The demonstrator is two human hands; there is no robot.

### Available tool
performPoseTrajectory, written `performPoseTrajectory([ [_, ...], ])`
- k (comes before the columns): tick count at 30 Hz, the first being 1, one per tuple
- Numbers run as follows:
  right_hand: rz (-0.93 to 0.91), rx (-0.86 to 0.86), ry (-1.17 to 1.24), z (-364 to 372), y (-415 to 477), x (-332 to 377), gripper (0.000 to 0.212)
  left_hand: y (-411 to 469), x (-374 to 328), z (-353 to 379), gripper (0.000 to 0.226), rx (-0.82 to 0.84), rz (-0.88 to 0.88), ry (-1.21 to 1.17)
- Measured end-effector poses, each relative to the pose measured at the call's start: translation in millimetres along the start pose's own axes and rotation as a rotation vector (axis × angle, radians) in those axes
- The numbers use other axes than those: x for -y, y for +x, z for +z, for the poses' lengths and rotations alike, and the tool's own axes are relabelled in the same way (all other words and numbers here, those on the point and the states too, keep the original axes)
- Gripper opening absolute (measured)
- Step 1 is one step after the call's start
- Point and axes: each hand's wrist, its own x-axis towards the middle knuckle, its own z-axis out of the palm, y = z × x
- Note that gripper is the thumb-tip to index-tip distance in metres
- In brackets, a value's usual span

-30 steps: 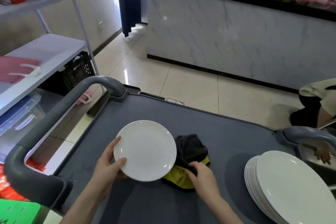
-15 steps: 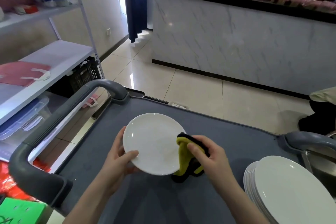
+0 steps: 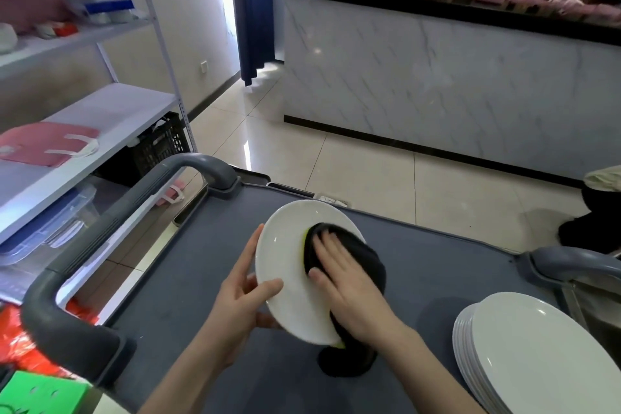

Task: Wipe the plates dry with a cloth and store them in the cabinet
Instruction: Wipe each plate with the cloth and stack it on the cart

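1. Above the grey cart (image 3: 437, 262), at its middle, you hold one white plate (image 3: 285, 255) tilted, its face turned up and toward you, clear of the cart top.
2. Your left hand (image 3: 240, 299) grips the plate at its left rim: the thumb lies curled over the face and the fingers go behind the rim.
3. Your right hand (image 3: 349, 286) lies flat with its fingers straight and slightly spread, pressing the cloth (image 3: 369, 262) against the right half of the plate's face. It clamps nothing.
4. That cloth is dark, with a yellow-green side showing at its upper left edge and below the plate's lower rim. It drapes over the plate's right rim and hangs down toward the cart; you cannot tell whether its tail touches the cart top.
5. A stack of plates (image 3: 537, 356), also white, sits on the cart at your right, well apart from the plate you hold.
6. The cart's grey handle (image 3: 111, 228) curves along your left side.
7. Beyond that handle stands a white shelf rack (image 3: 111, 118) with pink bags (image 3: 47, 144) on its middle shelf and a black crate (image 3: 158, 144) beneath.
8. Across the tiled floor (image 3: 369, 171) runs a marble-fronted bar (image 3: 437, 77) with a black top, and a blue curtain (image 3: 252, 10) hangs to its left.
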Motion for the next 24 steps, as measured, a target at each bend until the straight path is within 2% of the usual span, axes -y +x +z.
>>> performPoseTrajectory([
  [2,0.044,-0.040,0.015,-9,14,-2,0.055,-3,-3,1,0.082,0.039,-0.010,0.024],
  [4,0.001,-0.024,-0.037,-12,19,4,0.055,-5,-5,0,0.082,0.068,-0.015,0.021],
  [9,-0.248,0.105,-0.232,-1,-2,30,0.053,-7,-5,-1,0.079,0.096,-0.014,-0.021],
  [13,-0.315,0.247,-0.232,0,-30,29,0.050,-10,2,-6,0.076,0.023,-0.028,-0.096],
  [19,-0.238,0.333,-0.188,-3,-59,-4,0.046,-16,4,-10,0.075,-0.066,-0.049,-0.062],
  [22,-0.133,0.299,-0.248,-1,-55,-25,0.048,-18,-1,-11,0.080,-0.049,-0.037,0.001],
  [24,-0.049,0.231,-0.203,-4,-40,-32,0.051,-16,-6,-9,0.081,-0.002,-0.029,0.038],
])
